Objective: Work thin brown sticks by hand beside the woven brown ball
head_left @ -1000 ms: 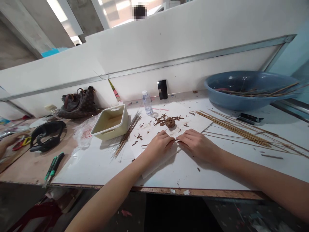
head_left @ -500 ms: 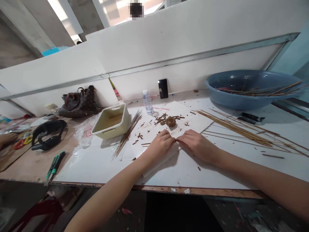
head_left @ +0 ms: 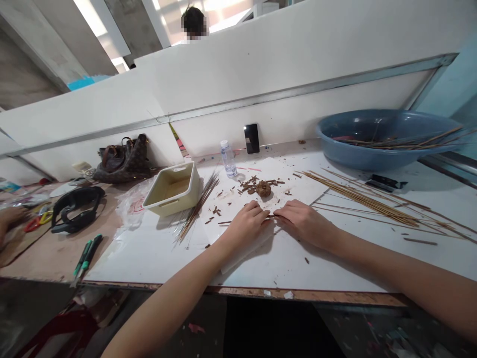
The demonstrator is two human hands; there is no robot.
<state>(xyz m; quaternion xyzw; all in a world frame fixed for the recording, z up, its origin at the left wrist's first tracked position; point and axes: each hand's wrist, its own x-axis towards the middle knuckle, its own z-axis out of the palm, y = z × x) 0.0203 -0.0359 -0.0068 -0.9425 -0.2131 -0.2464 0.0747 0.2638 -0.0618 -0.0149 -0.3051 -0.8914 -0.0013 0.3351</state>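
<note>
My left hand (head_left: 250, 222) and my right hand (head_left: 303, 222) rest close together low over the white paper, fingers bent and pressed together. Between their fingertips shows a short length of a thin brown stick (head_left: 271, 216); the rest of it is hidden under the fingers. Just beyond the hands sits a round brown lump (head_left: 264, 188), rough like dough or clay. Loose brown bits (head_left: 250, 185) lie around it on the white sheet (head_left: 298, 185).
A water bottle (head_left: 228, 160) and a propped phone (head_left: 252, 138) stand behind. Left are a cream tub (head_left: 169, 205), thin wires (head_left: 199, 206), cutters (head_left: 87, 256) and a black headset (head_left: 76, 211). Right are bamboo-like sticks (head_left: 365, 199) and a blue basin (head_left: 372, 156). Another person's hand (head_left: 11, 219) is far left.
My fingertips have parted slightly, and more of the brown stick shows between them. Behind the partition, a person's head has moved left.
</note>
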